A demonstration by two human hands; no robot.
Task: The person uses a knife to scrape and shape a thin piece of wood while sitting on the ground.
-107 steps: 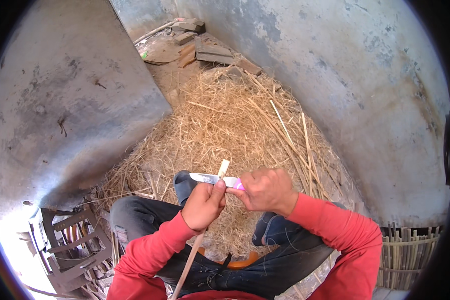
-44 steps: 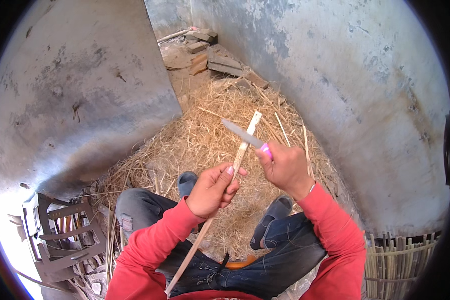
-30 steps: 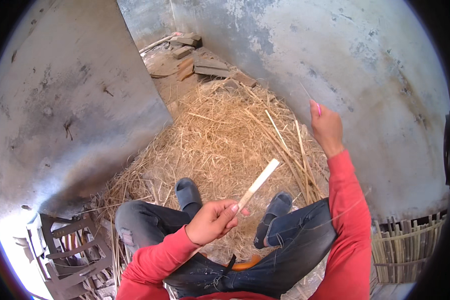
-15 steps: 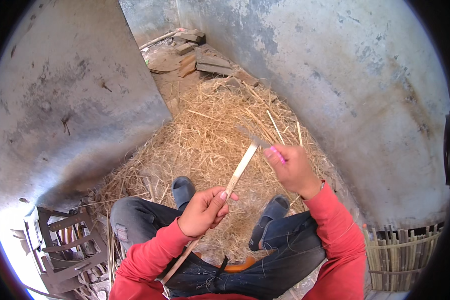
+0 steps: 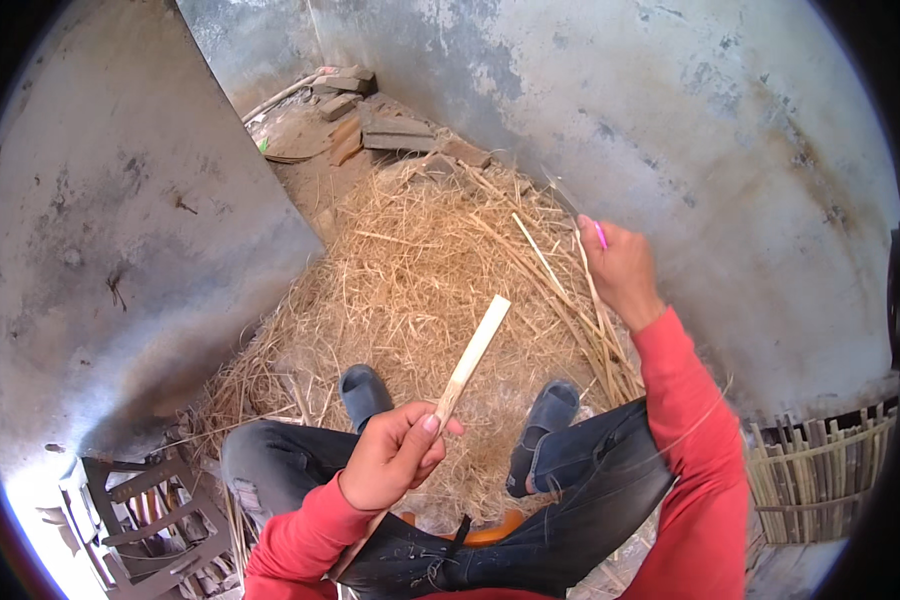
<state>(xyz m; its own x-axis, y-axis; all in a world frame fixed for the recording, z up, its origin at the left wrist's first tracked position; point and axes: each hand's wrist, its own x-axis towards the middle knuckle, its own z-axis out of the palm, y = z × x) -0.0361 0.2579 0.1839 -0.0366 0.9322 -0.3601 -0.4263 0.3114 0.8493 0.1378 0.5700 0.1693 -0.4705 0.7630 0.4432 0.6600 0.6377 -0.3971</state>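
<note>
My left hand (image 5: 395,455) is closed round a flat, pale bamboo strip (image 5: 477,350), which slants up and away over my lap. The strip's far end is whitish and bare; its lower part passes under my left forearm. Up and to the right, away from the strip, my right hand (image 5: 622,268) grips a knife by its pink handle (image 5: 600,235). The knife's thin blade (image 5: 562,193) points up and left, faint against the wall. A thin curled fibre (image 5: 705,412) lies across my right sleeve.
Shavings (image 5: 400,270) cover the floor, with long strips (image 5: 540,255) at the right. Bricks (image 5: 395,130) lie in the far corner. Walls rise on both sides. A slatted basket (image 5: 820,475) stands right, a brown frame (image 5: 160,515) at lower left. I sit over an orange thing (image 5: 490,532).
My right hand has swung up and right with the knife, off the strip's tip. My left hand still holds the strip, slightly lower. The view has shifted a little.
</note>
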